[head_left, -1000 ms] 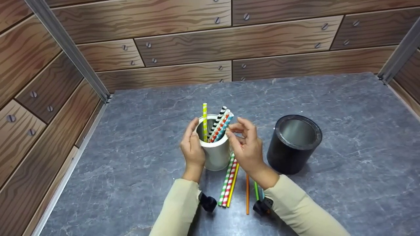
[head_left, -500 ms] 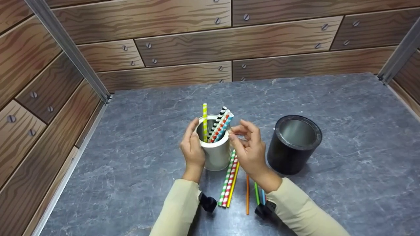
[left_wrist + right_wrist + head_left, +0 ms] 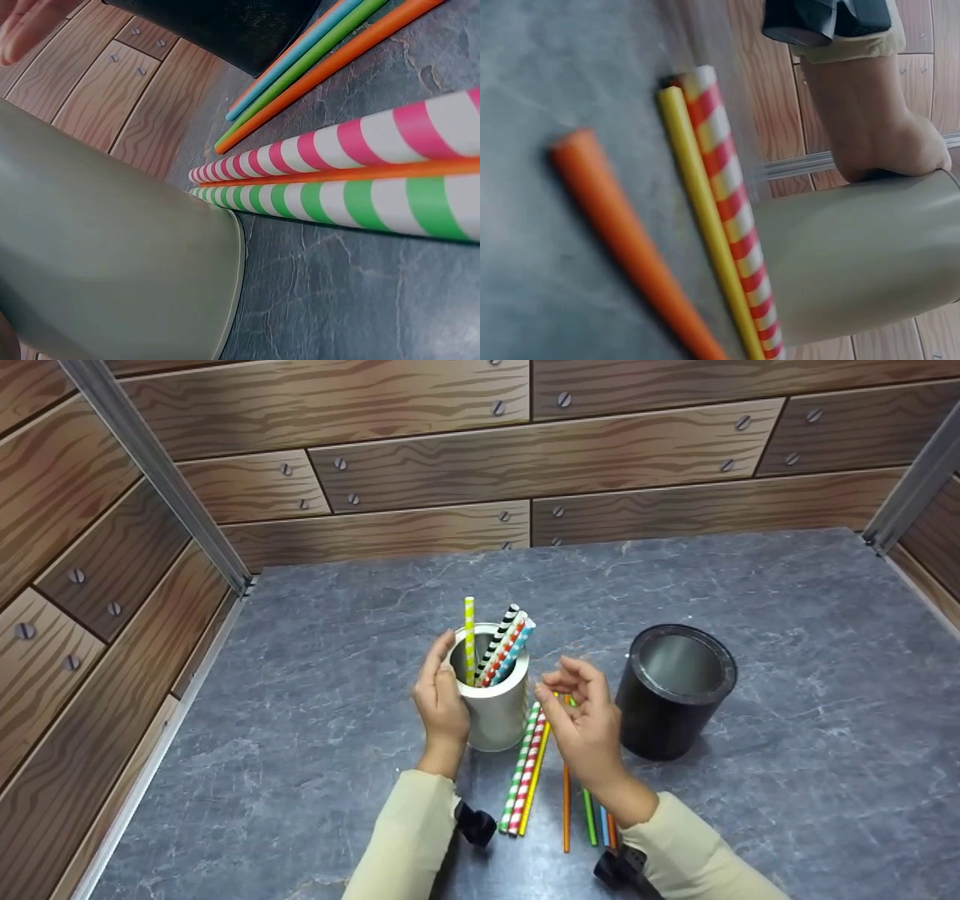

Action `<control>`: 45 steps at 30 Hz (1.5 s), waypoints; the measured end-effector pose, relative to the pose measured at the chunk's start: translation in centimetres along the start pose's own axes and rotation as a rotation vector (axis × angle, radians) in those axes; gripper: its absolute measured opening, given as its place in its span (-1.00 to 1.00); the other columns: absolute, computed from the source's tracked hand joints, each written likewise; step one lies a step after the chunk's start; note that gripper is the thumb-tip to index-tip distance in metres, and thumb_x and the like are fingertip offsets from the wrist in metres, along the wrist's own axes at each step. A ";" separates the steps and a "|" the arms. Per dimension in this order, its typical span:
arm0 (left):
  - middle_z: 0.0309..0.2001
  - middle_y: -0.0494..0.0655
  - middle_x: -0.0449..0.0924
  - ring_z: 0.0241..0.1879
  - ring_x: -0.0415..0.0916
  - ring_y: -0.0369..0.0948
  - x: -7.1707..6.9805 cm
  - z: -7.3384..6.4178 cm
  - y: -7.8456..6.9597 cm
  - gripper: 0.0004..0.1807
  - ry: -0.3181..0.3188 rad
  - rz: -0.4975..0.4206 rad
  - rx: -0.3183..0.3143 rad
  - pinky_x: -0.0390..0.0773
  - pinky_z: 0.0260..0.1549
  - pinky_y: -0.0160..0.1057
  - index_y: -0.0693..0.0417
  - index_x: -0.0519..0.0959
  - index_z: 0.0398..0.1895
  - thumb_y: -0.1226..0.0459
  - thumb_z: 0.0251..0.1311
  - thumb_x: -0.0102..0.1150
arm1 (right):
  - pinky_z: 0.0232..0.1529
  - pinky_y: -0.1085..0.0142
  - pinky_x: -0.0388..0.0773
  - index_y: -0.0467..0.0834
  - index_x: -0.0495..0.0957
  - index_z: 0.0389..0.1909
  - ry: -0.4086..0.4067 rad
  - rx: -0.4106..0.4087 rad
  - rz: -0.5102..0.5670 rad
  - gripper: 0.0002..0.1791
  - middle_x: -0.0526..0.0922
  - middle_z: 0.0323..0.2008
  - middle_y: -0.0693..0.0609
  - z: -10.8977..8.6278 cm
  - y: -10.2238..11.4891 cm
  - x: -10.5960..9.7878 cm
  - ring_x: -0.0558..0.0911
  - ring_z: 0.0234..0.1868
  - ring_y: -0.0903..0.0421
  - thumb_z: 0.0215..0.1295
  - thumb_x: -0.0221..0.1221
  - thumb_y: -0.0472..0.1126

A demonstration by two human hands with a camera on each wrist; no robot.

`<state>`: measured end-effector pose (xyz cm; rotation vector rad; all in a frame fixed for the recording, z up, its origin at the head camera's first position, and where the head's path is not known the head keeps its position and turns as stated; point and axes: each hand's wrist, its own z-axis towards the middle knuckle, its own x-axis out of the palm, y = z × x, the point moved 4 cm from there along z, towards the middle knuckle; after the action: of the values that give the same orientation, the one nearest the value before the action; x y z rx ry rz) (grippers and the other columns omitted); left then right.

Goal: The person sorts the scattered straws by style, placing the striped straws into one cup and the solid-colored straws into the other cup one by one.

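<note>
My left hand (image 3: 441,701) grips the white canister (image 3: 493,720) from its left side, with the thumb near the front rim. Several patterned paper straws stand in it: a yellow-striped straw (image 3: 469,637) upright at the left, and a black-striped straw (image 3: 501,631), a red-patterned one and a blue straw (image 3: 519,645) leaning right. My right hand (image 3: 589,731) hovers right of the canister, fingers loosely bent and holding nothing. Below it on the table lie a green-striped straw (image 3: 514,787), a red-striped straw (image 3: 529,780) and a yellow straw (image 3: 535,795). The right wrist view shows the canister's side (image 3: 855,255).
A black canister (image 3: 660,720) stands upright to the right of my right hand. Thin straws lie near my right wrist: orange (image 3: 566,810), green (image 3: 589,817) and blue (image 3: 604,826), partly covered by the hand. Wood-patterned walls (image 3: 420,472) bound the grey table (image 3: 322,660).
My right hand has drawn away from the canister's rim, to the right and toward me, uncovering more thin straws. The left hand and canister stay put.
</note>
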<state>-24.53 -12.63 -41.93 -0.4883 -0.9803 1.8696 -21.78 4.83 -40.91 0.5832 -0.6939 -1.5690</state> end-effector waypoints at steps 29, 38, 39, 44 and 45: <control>0.01 0.28 0.54 0.08 0.45 0.07 0.1 0.0 0.1 -0.57 -0.013 0.012 0.014 0.39 0.18 -0.22 0.46 0.47 0.03 0.46 0.16 -0.29 | -0.47 0.36 0.50 -0.35 0.38 0.08 0.363 0.748 -0.433 -0.34 0.57 -0.42 -0.06 -2.9 -4.5 -0.9 0.53 -0.45 0.14 -0.03 0.34 -0.12; 0.03 0.29 0.52 0.11 0.43 0.06 0.1 0.0 0.2 -0.56 -0.002 -0.018 -0.014 0.37 0.19 -0.22 0.47 0.45 0.05 0.46 0.16 -0.29 | -0.66 0.38 0.37 -0.31 0.43 -0.06 0.441 0.779 -0.426 -0.45 0.49 -0.61 0.02 -3.2 -5.3 -0.5 0.41 -0.66 0.20 -0.09 0.35 -0.19; 0.03 0.29 0.51 0.11 0.42 0.06 0.1 0.0 0.2 -0.56 0.001 -0.022 -0.016 0.37 0.20 -0.22 0.48 0.45 0.05 0.46 0.17 -0.29 | -0.67 0.38 0.36 -0.30 0.44 -0.07 0.440 0.780 -0.428 -0.47 0.48 -0.62 0.03 -3.2 -5.4 -0.4 0.40 -0.67 0.21 -0.10 0.35 -0.19; 0.03 0.30 0.52 0.10 0.43 0.07 0.2 0.0 0.2 -0.57 0.000 -0.020 -0.009 0.37 0.19 -0.21 0.48 0.45 0.04 0.44 0.18 -0.29 | -0.67 0.40 0.36 -0.31 0.44 -0.06 0.444 0.789 -0.462 -0.43 0.47 -0.63 0.05 -2.9 -5.6 0.0 0.40 -0.68 0.22 -0.12 0.36 -0.17; 0.03 0.30 0.52 0.10 0.43 0.07 0.2 0.0 0.2 -0.57 -0.001 -0.016 -0.007 0.38 0.19 -0.21 0.48 0.45 0.04 0.45 0.18 -0.29 | -0.66 0.40 0.36 -0.32 0.44 -0.03 0.443 0.799 -0.467 -0.41 0.47 -0.62 0.05 -2.8 -5.7 0.1 0.41 -0.67 0.21 -0.12 0.36 -0.16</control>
<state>-24.76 -12.53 -42.10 -0.4826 -0.9887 1.8528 -23.71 4.80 -47.02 1.7285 -0.8691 -1.4560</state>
